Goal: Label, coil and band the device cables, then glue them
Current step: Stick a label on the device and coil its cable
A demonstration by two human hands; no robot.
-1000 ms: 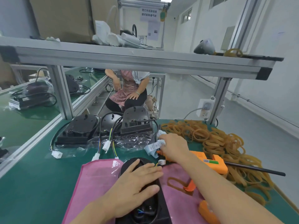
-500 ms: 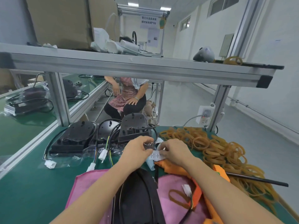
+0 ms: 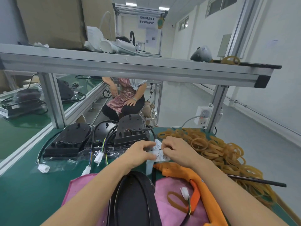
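The green bench mat [image 3: 32, 185] fills the lower view, smooth and matte, with an aluminium shelf frame [image 3: 130, 66] crossing above. At about five o'clock a pink cloth [image 3: 171, 214] lies under a black moulded device [image 3: 133, 198], glossy and rounded, with its cable's white connector [image 3: 184, 193] resting just beside a lone rubber band [image 3: 175, 201]. At ten to twelve o'clock sit more black device housings [image 3: 68, 141], hard plastic over crinkled clear film. At three o'clock a loose heap of tan rubber bands [image 3: 219, 152] sprawls, and an orange glue gun [image 3: 187, 172] lies under the right forearm.

At centre, the left hand [image 3: 140, 154] and right hand [image 3: 177, 150] both pinch a strip of white paper labels [image 3: 160, 156], fingers curled onto it.

This looks like the labelling step: one sticker is being peeled from the strip. The next move likely calls for a clean peel, then wrapping the sticker round the cable near the connector at five o'clock.
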